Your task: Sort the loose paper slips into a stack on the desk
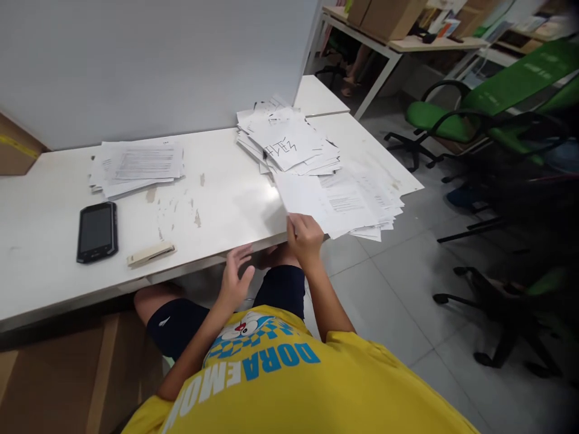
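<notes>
Sheet [302,196] pinched by right hand [306,239]; left hand [236,280] empty, fingers loosely spread. Overhanging pages [373,211] could be dragged off desk [226,202] front edge (near right corner) by its pull.

print on the left paper stack [142,169] was too small to read, same for the lower right papers [350,202], partly hidden by the white sheet [301,196]. right hand's [306,239] fingertips were partly hidden. the counter [31,247] and cardboard box [15,150] were cut off left, yellow shirt [294,398] at bottom. rightmost green chair [529,78] was blurred, cut off. far person's [357,66] upper body was hidden.
</notes>
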`<state>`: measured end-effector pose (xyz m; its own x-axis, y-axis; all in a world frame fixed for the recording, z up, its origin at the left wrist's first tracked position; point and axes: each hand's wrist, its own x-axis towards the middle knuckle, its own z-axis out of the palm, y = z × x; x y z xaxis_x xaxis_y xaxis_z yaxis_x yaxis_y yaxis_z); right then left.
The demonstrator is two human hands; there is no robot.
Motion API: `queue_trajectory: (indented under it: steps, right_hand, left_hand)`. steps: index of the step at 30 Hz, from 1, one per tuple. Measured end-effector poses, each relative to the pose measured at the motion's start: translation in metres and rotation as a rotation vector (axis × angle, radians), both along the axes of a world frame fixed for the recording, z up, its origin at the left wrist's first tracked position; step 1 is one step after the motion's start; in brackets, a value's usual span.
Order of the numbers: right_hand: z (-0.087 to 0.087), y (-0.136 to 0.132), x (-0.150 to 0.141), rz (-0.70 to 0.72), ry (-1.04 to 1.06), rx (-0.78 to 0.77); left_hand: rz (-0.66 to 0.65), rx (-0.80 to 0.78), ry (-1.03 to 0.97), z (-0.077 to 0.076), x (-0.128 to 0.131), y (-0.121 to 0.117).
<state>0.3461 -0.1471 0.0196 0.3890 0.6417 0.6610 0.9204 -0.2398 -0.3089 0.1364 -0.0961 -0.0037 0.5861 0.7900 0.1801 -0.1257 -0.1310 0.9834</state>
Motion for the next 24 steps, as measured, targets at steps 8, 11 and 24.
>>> queue_trajectory:
  steps: [8, 11, 24]
  right_hand:
    - [0.013, -0.005, -0.087, 0.661, -0.001, -0.239]
    - [0.011, -0.011, -0.077, 0.71, 0.118, -0.196]
    - [-0.03, -0.005, -0.048, 0.017, 0.714, -0.3]
  left_hand:
    - [0.304, -0.916, -0.303, 0.025, 0.015, 0.018]
    - [0.498, -0.871, -0.23, 0.019, -0.01, 0.018]
    - [0.59, -0.588, 0.108, -0.014, -0.074, 0.007]
